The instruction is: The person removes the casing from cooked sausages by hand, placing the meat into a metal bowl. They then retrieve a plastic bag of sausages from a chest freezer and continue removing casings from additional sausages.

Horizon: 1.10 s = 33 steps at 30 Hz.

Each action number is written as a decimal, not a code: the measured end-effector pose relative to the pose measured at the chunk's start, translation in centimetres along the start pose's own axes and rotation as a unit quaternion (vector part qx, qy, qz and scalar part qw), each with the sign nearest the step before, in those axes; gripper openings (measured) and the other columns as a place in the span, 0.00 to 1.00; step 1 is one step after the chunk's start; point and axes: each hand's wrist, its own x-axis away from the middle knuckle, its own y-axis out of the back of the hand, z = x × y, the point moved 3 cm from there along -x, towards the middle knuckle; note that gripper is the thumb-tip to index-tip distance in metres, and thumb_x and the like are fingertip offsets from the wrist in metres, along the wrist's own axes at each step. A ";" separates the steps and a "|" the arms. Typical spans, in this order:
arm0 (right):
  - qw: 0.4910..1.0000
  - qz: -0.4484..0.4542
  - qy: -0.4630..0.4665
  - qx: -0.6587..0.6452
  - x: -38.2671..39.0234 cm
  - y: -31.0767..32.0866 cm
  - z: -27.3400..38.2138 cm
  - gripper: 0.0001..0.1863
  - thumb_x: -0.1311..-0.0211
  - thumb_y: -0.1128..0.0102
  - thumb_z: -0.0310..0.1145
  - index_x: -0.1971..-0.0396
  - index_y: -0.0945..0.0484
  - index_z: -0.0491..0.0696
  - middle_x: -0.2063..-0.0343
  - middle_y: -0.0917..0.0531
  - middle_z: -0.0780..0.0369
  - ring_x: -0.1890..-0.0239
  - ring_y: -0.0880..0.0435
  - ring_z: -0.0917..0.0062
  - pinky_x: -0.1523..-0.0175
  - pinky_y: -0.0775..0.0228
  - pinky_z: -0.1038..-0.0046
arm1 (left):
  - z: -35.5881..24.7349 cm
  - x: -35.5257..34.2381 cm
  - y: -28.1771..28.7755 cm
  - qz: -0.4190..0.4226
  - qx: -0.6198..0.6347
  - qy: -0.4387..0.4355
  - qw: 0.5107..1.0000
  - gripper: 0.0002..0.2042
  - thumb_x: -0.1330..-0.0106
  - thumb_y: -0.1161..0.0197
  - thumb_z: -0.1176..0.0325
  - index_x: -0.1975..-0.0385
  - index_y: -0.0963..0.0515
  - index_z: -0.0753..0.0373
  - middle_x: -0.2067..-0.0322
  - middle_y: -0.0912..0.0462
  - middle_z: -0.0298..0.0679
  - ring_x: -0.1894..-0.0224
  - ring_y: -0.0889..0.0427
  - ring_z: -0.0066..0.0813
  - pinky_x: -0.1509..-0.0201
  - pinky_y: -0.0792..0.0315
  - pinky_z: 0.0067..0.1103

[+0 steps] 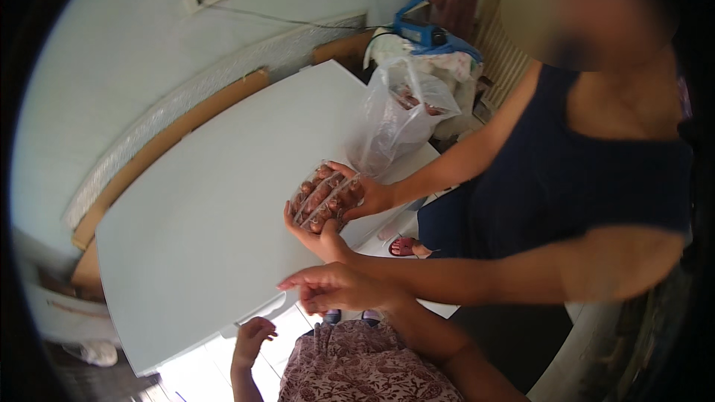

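Observation:
My right hand [328, 287] is raised over the near edge of the white table [216, 179], its fingers stretched out to the left and loosely bent, with nothing in them. Lower and to the left, my left hand [255, 333] hovers by the same edge, empty, its fingers softly curled and apart from the thumb. Just beyond my right hand, another person's two hands [325, 242] hold a clear plastic pack [323, 197] of small, rounded reddish-brown pieces above the table. Neither of my hands touches the pack.
A translucent plastic bag [387, 123] with reddish contents stands at the table's far right corner. Behind it, a blue device [421, 26] rests on a cloth-covered pile. The other person [566, 179] stands close on my right. Cardboard [175, 130] lines the wall side.

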 end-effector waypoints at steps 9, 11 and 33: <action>0.996 -0.031 -0.083 -0.015 -3.5 -2.6 -5.6 0.21 0.37 0.38 0.24 0.43 0.27 0.44 0.74 0.23 0.67 0.74 0.28 0.88 0.68 0.33 0.83 | 4.4 6.2 1.9 -0.191 -0.035 0.094 0.976 0.07 0.37 0.43 0.73 0.65 0.21 0.70 0.70 0.17 0.42 0.69 0.17 0.29 0.65 0.24 0.23; 0.995 -0.041 -0.079 0.046 -3.4 -2.6 -7.3 0.21 0.37 0.38 0.24 0.43 0.26 0.43 0.74 0.22 0.67 0.74 0.28 0.88 0.69 0.33 0.82 | 5.2 6.1 2.5 -0.191 -0.034 0.096 0.976 0.08 0.37 0.43 0.73 0.66 0.21 0.70 0.71 0.17 0.42 0.69 0.17 0.29 0.66 0.24 0.23; 0.939 -0.083 -0.128 0.310 -9.1 -7.5 -13.4 0.27 0.39 0.36 0.27 0.41 0.33 0.37 0.74 0.19 0.57 0.71 0.19 0.75 0.62 0.27 0.73 | 15.2 8.8 15.2 -0.151 -0.432 0.213 0.863 0.08 0.40 0.38 0.67 0.69 0.18 0.66 0.69 0.15 0.50 0.62 0.16 0.48 0.53 0.24 0.36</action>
